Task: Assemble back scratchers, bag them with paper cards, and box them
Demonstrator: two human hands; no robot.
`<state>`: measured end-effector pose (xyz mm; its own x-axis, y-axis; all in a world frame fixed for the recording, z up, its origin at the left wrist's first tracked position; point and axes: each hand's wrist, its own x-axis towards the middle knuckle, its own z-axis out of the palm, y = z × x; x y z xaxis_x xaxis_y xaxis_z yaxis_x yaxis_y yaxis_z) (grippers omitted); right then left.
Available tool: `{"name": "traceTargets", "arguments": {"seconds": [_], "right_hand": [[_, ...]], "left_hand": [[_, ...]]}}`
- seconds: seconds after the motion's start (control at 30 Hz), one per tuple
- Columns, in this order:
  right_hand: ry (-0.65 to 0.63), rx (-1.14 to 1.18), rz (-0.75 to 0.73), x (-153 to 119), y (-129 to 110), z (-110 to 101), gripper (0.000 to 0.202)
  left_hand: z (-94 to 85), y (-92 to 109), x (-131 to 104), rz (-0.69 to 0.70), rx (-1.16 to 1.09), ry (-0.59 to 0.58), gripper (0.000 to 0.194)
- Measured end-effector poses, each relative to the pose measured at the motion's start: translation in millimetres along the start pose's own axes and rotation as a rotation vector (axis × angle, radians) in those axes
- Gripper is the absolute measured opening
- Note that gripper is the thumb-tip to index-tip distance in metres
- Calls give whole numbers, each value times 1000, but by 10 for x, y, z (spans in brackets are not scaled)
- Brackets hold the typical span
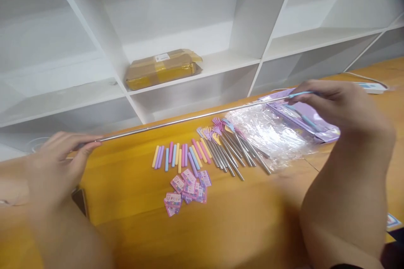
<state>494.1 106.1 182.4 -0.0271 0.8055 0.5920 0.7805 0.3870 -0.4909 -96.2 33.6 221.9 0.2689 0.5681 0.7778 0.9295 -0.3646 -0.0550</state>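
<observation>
A thin metal rod (195,117) stretches across the view between my two hands, above the wooden table. My left hand (67,155) pinches its left end. Its right end has a light blue tip, pinched between the thumb and fingers of my right hand (334,103). Beneath the rod lie several metal rods (232,151) with coloured claw-shaped heads. Beside them are several pastel tubes (179,155) in yellow, purple, blue and pink. Small pink printed cards (189,183) form a loose pile nearer to me.
Clear plastic bags (271,134) lie right of the rods, next to a purple box (315,113). White shelving (192,84) stands behind the table, holding a taped brown parcel (162,69). A dark-edged object (79,201) is partly hidden by my left arm.
</observation>
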Motion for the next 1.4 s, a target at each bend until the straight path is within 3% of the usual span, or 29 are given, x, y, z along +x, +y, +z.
{"name": "traceTargets", "arguments": {"seconds": [0.1, 0.23, 0.43, 0.7, 0.93, 1.17, 1.27, 1.4], "right_hand": [[71, 69, 127, -43, 198, -4, 23], [135, 50, 189, -20, 191, 111, 17], [207, -140, 68, -3, 244, 82, 16], [317, -226, 32, -5, 294, 73, 15], [302, -291, -4, 60, 317, 158, 22], [178, -246, -72, 153, 509, 453, 23], [123, -211, -1, 174, 522, 579, 22], [-68, -219, 213, 197, 372, 669, 20]], "left_hand": [[-38, -64, -18, -24, 22, 36, 22], [101, -20, 8, -80, 71, 125, 20], [319, 14, 69, 32, 82, 82, 17], [513, -150, 77, 22, 127, 22, 20], [651, -434, 22, -54, 161, 42, 25], [790, -633, -25, -103, 111, -40, 19], [887, -620, -43, -122, 99, -135, 23], [1035, -595, -46, -177, 124, -311, 36]]}}
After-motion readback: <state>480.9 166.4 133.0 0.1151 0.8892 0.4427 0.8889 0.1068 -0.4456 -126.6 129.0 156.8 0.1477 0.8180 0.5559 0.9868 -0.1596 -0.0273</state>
